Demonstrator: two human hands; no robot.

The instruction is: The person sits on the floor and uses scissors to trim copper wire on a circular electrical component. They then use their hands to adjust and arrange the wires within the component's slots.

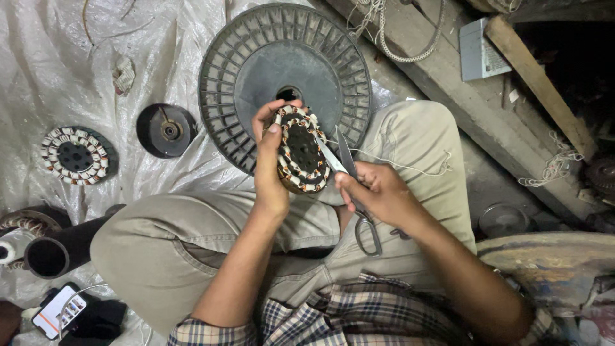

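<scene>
Holding a wound stator (301,150) upright above the lap, the left hand (269,166) wraps its rim, thumb across the near face and fingertips curled over the top edge. The right hand (378,192) is closed around a pair of scissors (349,176), whose blades point up at the stator's right edge, where a pale thread (410,168) trails off over the knee.

The stator looks heavy and rigid for its size, a metal core ringed with copper coils under white binding. The core will bear a firm grip, but the fine windings and their binding seem easy to nick, so the outer rim is the safer place to hold it.

Just behind the stator lies a large dark ribbed spool flange (285,61) on a plastic sheet (57,70). Left of the stator, on that sheet, rest a small dark hub (166,130) and a second wound stator (75,156).
</scene>
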